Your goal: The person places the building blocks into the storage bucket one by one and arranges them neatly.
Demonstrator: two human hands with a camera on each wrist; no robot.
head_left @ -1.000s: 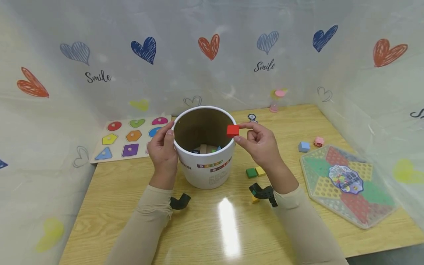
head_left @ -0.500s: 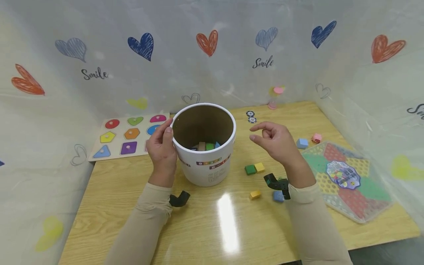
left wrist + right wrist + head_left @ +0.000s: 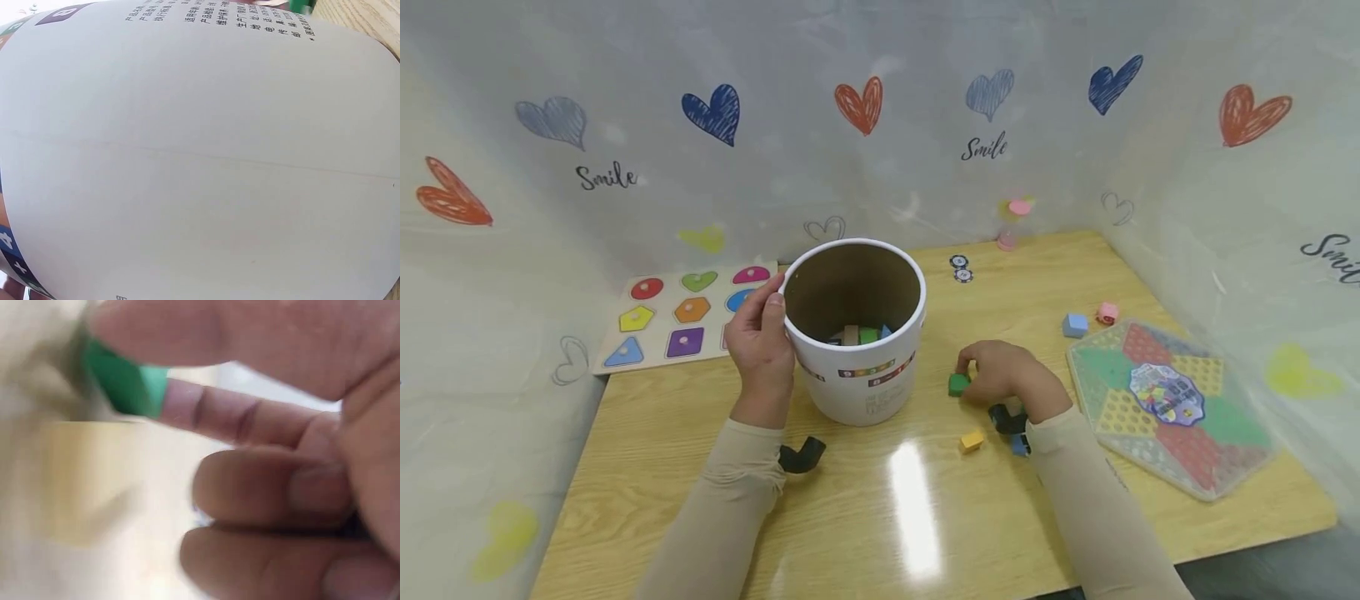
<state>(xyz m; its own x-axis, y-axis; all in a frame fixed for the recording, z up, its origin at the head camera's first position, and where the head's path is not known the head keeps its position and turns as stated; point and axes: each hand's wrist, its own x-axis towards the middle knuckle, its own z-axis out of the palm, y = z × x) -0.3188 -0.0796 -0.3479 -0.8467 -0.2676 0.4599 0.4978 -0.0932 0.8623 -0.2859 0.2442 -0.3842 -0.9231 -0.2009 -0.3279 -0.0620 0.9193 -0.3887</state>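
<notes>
In the head view my left hand (image 3: 763,354) holds the white bucket (image 3: 891,387) by its left rim. Several blocks, among them a green block (image 3: 868,335), lie on the bucket's floor. The bucket's white printed wall (image 3: 200,156) fills the left wrist view. To the bucket's right, my right hand (image 3: 1003,371) is low over the table and pinches a green cube (image 3: 958,384). The right wrist view is blurred, with the green cube (image 3: 128,384) between thumb and index finger, the other fingers curled. The yellow block beside it is hidden by the hand.
An orange-yellow block (image 3: 972,442) and a partly covered blue block (image 3: 1020,445) lie near the right wrist. A shape puzzle board (image 3: 658,333) stands behind left. Right are a hexagonal game board (image 3: 1172,408), a blue cube (image 3: 1075,325) and a pink block (image 3: 1107,313). Two chips (image 3: 960,268) lie behind.
My right hand let go of the red block at the bucket's rim, drew back right, then came down to the green cube on the table. My left hand kept its hold on the bucket.
</notes>
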